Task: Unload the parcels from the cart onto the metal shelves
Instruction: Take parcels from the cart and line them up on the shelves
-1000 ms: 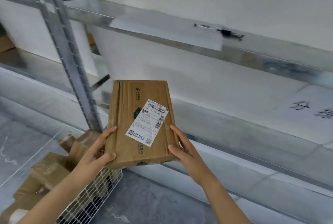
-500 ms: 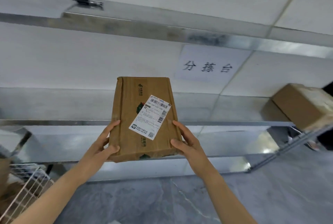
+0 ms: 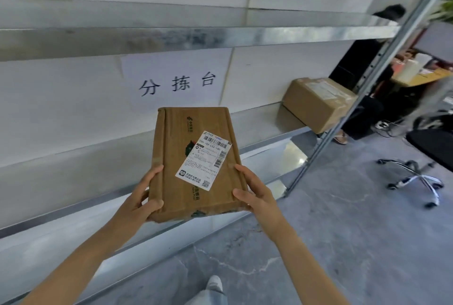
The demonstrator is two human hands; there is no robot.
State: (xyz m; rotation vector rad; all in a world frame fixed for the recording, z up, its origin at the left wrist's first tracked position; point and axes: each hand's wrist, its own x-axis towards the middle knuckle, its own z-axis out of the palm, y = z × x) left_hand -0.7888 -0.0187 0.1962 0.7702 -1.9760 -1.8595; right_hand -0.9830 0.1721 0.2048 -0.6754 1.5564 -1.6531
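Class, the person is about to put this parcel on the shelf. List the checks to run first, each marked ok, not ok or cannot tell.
1. Left hand grips parcel: ok.
2. Right hand grips its other side: ok.
3. Bare space on shelf ahead: ok.
4. Box on shelf stands well to the right: ok.
5. Label faces up: ok.
6. Parcel's weight: cannot tell.
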